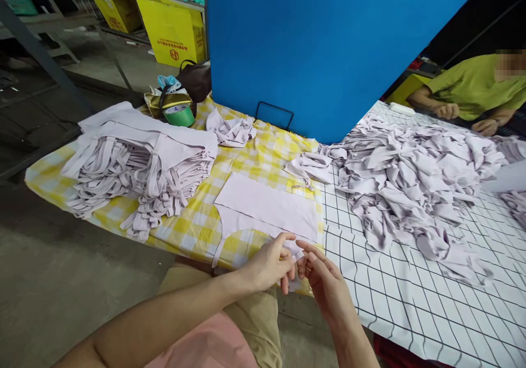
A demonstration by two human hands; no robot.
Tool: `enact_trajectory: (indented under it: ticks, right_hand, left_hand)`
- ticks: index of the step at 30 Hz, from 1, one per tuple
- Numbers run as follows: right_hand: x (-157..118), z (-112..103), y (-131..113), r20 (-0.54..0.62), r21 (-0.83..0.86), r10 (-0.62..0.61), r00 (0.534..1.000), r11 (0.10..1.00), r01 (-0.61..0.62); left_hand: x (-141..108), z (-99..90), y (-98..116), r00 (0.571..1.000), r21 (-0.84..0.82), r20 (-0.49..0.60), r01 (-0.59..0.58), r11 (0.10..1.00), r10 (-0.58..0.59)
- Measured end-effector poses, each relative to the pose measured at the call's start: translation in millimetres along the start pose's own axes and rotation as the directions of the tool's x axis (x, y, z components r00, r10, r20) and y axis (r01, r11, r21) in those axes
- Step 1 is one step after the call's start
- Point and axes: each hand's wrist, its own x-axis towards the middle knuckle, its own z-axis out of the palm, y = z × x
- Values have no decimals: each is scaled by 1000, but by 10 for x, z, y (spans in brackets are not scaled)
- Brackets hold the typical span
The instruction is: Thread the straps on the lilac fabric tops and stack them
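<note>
A pale lilac strappy garment (pixel 267 203) lies flat on the yellow checked cloth in front of me, one strap hanging toward the table's near edge. My left hand (pixel 271 264) has its fingers curled and pinches the garment's near right corner. Close beside it, my right hand (pixel 329 283) holds the same corner between thumb and fingers, fingertips almost meeting the left ones. Part of the fabric under both hands is hidden. To the left, a thick stack of matching garments (pixel 164 149) sits with its straps drooping over the front.
A loose heap of lilac garments (pixel 411 171) covers much of the white gridded cloth (pixel 444 313) at right. A blue panel (pixel 320 50) stands behind the table. Green tape (pixel 179 116) and a dark bag (pixel 196 83) lie at back left. A person (pixel 472 91) sits at far right.
</note>
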Motion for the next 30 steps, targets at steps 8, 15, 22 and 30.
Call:
enact_trajectory:
  ticks: [8, 15, 22, 30]
  right_hand:
    - [33, -3, 47, -86, -396, -267, 960, 893, 213]
    - [-15, 54, 95, -8, -737, -504, 864, 587, 335]
    - [11, 21, 87, -4, -728, -511, 859, 591, 348]
    - [-11, 45, 133, 206, -835, -616, 761, 295, 465]
  left_hand:
    - [-39, 7, 79, 998, 203, -12, 61, 977, -60]
    - [-63, 23, 147, 988, 342, -121, 132, 930, -96]
    - [-42, 7, 105, 992, 366, -116, 86, 927, -46]
    - [26, 12, 10, 985, 118, -103, 153, 981, -141]
